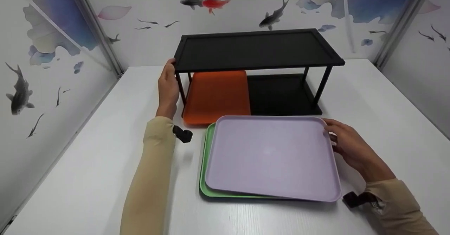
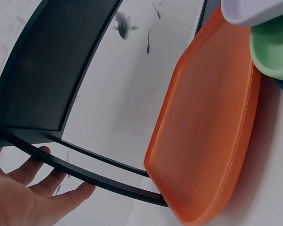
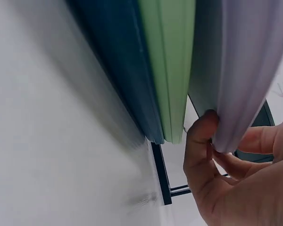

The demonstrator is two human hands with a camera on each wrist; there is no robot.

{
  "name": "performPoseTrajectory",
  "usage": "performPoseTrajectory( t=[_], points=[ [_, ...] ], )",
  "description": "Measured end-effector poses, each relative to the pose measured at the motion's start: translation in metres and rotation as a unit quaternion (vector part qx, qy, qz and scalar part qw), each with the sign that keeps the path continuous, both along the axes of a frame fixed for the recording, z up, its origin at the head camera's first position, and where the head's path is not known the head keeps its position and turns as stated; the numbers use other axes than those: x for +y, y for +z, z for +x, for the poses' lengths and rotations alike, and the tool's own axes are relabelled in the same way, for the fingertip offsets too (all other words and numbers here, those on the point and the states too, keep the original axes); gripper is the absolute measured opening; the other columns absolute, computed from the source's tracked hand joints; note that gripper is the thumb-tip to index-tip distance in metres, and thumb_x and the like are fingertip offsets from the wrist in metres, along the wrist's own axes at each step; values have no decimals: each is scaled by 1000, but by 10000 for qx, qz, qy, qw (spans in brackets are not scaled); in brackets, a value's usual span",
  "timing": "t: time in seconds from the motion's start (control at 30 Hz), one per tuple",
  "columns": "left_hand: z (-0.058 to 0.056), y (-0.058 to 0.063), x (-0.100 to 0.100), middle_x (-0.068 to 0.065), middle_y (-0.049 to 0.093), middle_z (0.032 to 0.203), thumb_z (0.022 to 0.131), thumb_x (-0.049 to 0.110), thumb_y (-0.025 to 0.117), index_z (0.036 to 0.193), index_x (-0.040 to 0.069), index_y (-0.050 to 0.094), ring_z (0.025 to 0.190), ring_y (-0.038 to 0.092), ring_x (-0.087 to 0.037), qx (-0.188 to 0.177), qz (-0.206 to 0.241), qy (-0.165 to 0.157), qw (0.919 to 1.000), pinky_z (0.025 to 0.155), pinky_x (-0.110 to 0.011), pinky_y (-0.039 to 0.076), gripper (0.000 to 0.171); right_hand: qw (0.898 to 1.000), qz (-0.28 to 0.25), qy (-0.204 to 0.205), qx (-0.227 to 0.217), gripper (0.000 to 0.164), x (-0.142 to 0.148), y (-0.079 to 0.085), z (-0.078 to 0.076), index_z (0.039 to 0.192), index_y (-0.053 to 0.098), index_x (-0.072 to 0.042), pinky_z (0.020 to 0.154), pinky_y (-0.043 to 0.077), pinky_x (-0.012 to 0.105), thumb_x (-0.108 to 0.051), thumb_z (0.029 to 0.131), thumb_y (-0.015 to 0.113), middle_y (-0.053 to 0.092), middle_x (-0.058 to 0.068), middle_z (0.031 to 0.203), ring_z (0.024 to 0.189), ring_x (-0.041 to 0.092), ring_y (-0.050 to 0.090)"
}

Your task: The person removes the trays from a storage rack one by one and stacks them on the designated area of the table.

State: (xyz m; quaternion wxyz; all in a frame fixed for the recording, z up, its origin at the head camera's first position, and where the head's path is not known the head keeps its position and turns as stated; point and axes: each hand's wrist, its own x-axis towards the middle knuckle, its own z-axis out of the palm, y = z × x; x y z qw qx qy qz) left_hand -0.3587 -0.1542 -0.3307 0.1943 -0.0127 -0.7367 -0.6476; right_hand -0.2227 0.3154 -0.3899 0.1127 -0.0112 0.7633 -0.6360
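Note:
My left hand (image 1: 168, 87) holds the left end of a black two-tier rack (image 1: 260, 50), its fingers around a corner post in the left wrist view. On the rack's lower shelf, at the left, lies an orange tray (image 1: 218, 97), its front edge jutting out. My right hand (image 1: 351, 150) pinches the right edge of a lilac tray (image 1: 272, 157). That edge is raised above a green tray (image 3: 167, 70), with a gap visible in the right wrist view. Beneath the green tray sits a dark blue tray (image 3: 118, 61), mostly hidden in the head view.
The rack's lower shelf (image 1: 277, 94) shows bare black on the right. Rack and trays stand on a white table (image 1: 95, 175). Printed white panels (image 1: 228, 27) with fish enclose the back and sides.

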Motion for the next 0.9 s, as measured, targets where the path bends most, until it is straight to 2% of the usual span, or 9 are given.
performPoseTrajectory(
  t=[0.1,0.2,0.33,0.43,0.57,0.77,0.9],
  points=[
    [-1,3,0,2,34,166,112,48,29,157,21,42,152,29,-9,-44,22,-3,10000,121,-25,28,54,10000,3,77,59,52,-1,2,-2,160,28,-1,90,52,24,-17,111,36,52,-7,130,109,4,58],
    [-2,6,0,3,35,165,112,47,29,158,23,41,152,30,-8,-86,2,36,10000,121,-24,29,53,9998,172,87,88,54,-1,4,-4,161,28,-3,91,51,23,-14,109,39,52,-2,135,112,7,56],
    [-3,7,-1,5,34,165,112,47,28,159,24,39,151,29,-6,-121,-44,36,9999,121,-23,28,53,9991,390,120,81,57,-2,3,-4,162,27,-6,93,50,21,-20,110,45,43,11,150,117,7,54],
    [-3,6,-1,6,34,165,112,47,28,159,25,39,151,29,-6,-135,-60,27,9999,121,-22,27,53,9988,452,153,72,61,-2,3,-3,162,26,-5,93,50,20,-25,110,49,38,16,157,117,3,54],
    [-2,4,0,6,34,165,112,47,28,158,25,40,151,29,-5,-123,-23,-8,9999,121,-22,27,52,9986,487,173,75,63,-3,2,-1,162,25,-3,93,51,19,-26,109,52,36,20,159,116,0,55],
    [1,1,0,6,34,165,112,46,29,158,25,41,151,28,-5,-127,35,-35,9999,121,-23,27,52,9978,606,230,110,64,-3,1,2,161,26,-1,92,51,18,-16,106,55,32,22,162,120,2,53],
    [1,0,-1,5,34,165,112,46,29,158,25,41,151,29,-6,-140,38,-30,9999,121,-23,27,52,9969,671,329,247,64,-4,1,3,160,26,2,92,52,17,-14,105,56,34,25,160,117,-1,55]
  ],
)
